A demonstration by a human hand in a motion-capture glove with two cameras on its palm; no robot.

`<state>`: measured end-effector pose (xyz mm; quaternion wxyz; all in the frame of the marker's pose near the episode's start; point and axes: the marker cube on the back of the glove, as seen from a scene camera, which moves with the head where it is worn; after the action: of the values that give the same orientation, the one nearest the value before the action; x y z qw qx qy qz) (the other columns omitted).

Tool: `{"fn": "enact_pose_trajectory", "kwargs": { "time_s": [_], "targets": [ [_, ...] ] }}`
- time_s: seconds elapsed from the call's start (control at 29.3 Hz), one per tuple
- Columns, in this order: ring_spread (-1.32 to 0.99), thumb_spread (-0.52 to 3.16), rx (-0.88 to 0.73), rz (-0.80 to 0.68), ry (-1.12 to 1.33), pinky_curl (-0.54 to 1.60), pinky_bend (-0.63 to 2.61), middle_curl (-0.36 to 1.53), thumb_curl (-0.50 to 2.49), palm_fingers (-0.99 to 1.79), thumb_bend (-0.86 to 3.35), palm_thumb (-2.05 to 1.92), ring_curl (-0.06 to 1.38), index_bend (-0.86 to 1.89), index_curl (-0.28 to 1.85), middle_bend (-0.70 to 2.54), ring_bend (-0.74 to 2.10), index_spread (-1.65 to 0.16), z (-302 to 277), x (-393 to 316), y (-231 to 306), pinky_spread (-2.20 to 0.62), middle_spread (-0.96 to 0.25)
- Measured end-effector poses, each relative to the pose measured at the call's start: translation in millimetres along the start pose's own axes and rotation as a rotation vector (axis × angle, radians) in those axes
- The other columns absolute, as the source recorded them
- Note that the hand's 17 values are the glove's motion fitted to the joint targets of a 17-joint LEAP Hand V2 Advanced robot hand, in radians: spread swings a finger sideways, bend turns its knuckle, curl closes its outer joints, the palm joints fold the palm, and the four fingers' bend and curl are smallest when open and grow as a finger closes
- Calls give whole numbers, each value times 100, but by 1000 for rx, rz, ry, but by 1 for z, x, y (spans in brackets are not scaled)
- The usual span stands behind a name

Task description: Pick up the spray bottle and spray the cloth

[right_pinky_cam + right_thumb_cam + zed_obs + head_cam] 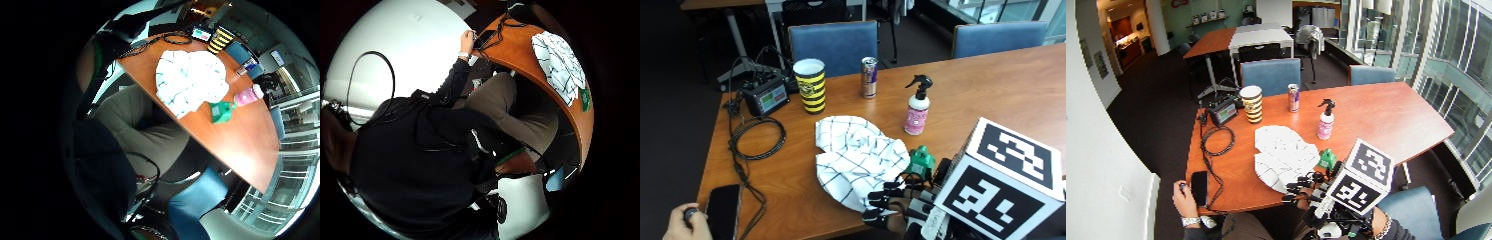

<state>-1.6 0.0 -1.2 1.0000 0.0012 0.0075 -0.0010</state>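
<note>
Holding nothing, fingers loosely curled, my black-gloved right hand (896, 207) sits lower-centre; pink-labelled black-triggered spray bottle (917, 107) untouched, checked white cloth (856, 159) unsprayed.

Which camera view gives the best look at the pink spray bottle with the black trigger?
The outside view: the pink spray bottle stands upright, whole and unobstructed. The wide outside view shows it smaller; the little finger side palm view shows it small beside the cloth; the thumb side view misses it.

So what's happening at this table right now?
A person sits at the wooden table, with the gloved right hand at the near edge beside the checked cloth, holding nothing. The spray bottle stands upright beyond the cloth, untouched, so the pick-up has not started. The bare hand rests near a phone at the corner.
</note>
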Motion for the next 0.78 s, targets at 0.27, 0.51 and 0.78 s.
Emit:
{"fn": "enact_pose_trajectory", "kwargs": {
  "time_s": [0.27,0.51,0.78],
  "targets": [
    [-5,73,12,-11,19,17,35,15,14,55,20,44,15,22,18,26,28,-34,-3,-5,0,17,-8],
    [-6,90,1,7,-4,21,32,20,18,56,15,47,18,18,23,24,27,-39,3,1,-4,19,-9],
    [-7,98,-6,105,-54,24,30,24,22,58,10,50,21,17,26,22,26,-40,14,36,-20,20,-10]
  ]
}}
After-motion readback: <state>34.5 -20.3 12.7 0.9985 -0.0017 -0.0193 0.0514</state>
